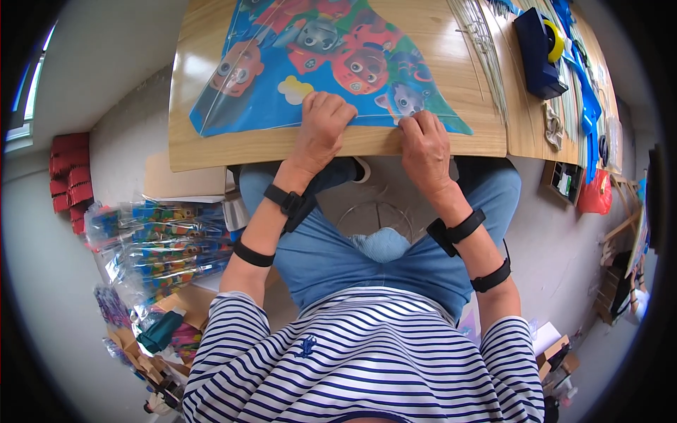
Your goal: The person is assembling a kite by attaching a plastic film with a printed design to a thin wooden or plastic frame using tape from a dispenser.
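Printed sheet [321, 67] on wooden table [423, 28]

Dark-blue plastic tape dispenser [530, 67] with yellow round roll [556, 40], on right-hand wood-grain tabletop [522, 137]. Long thin pale rods [485, 63] to its left. Bright-blue limp strip [591, 116] to its right, runs down to front edge. Small beige looped bundle [553, 127] just below dispenser. Red plastic bag [596, 192] near dark open box [564, 180], right. Left side: stacked red boxes [69, 173] by wall, flat brown cardboard [180, 176], clear-wrapped multicolour packages [166, 247], crumpled dark-green fabric [161, 333] lower down.
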A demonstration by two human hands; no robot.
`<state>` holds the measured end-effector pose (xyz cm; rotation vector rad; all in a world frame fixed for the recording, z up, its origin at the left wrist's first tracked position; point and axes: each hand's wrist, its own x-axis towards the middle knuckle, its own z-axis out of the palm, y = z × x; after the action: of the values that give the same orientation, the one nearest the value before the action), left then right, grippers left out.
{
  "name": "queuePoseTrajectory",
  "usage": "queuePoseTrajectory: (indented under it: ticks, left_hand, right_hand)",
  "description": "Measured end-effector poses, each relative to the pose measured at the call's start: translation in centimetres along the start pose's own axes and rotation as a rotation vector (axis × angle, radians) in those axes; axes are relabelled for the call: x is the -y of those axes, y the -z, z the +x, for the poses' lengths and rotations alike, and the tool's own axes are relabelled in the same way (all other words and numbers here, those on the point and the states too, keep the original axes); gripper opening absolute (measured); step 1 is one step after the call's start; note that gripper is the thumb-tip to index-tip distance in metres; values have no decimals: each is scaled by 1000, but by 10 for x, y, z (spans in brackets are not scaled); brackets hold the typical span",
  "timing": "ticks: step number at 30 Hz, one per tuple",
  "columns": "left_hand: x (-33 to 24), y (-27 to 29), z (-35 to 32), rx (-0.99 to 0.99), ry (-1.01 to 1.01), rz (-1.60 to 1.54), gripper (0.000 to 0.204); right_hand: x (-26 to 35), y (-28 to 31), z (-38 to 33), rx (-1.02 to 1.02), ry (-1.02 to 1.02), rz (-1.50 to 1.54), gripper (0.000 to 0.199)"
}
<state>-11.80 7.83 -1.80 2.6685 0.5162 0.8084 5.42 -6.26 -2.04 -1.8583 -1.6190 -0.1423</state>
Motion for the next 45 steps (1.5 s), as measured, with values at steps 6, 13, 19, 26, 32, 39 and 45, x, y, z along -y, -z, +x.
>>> queuePoseTrajectory:
  ticks: [6,13,19,26,32,39,45]
  left_hand:
    - [-3,0,-3,-13,75,12,15]
    - [-5,-1,2,14,102,1,10]
    - [-6,-2,3,8,116,-31,8]
    - [-8,0,3,31,141,-42,10]
    - [-8,0,3,14,153,-45,11]
    - [-10,-1,3,26,174,-54,11]
    - [-10,-2,4,20,164,-42,11]
  right_hand:
    - [-1,-1,-1,-12,-7,23,19]
    - [-1,-1,-1,-8,-16,22,19]
    - [-3,-2,-1,-1,-11,8,18]
    - [-9,1,-6,-82,-70,97,14]
    - [-51,35,-20,-192,-576,85,9]
    - [-63,42,-23,-134,-553,-14,6]
    - [-65,38,-19,-131,-502,-55,6]
